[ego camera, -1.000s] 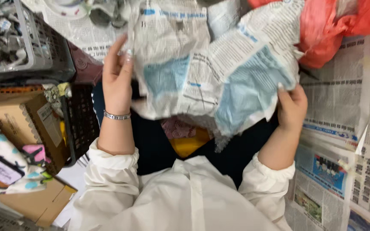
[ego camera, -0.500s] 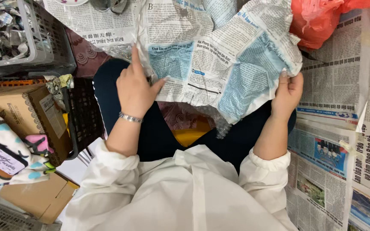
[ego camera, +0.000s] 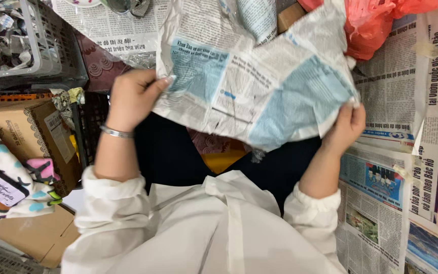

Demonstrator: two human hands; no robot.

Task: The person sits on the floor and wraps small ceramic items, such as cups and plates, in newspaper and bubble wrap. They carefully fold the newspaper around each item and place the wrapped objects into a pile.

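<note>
Newsprint sheets (ego camera: 391,203) cover the floor at three o'clock. Your left hand (ego camera: 133,96) and right hand (ego camera: 348,124) each pinch an edge of the crumpled newspaper sheet (ego camera: 259,86), held spread above your lap. Grey basket (ego camera: 31,56) at ten o'clock.

the crumpled newspaper sheet (ego camera: 259,86) is hemmed in: a grey basket (ego camera: 36,45) and cardboard box (ego camera: 31,137) lie left of it, a red plastic bag (ego camera: 376,25) at its upper right. flat newspapers (ego camera: 391,203) right of it leave passage.
</note>
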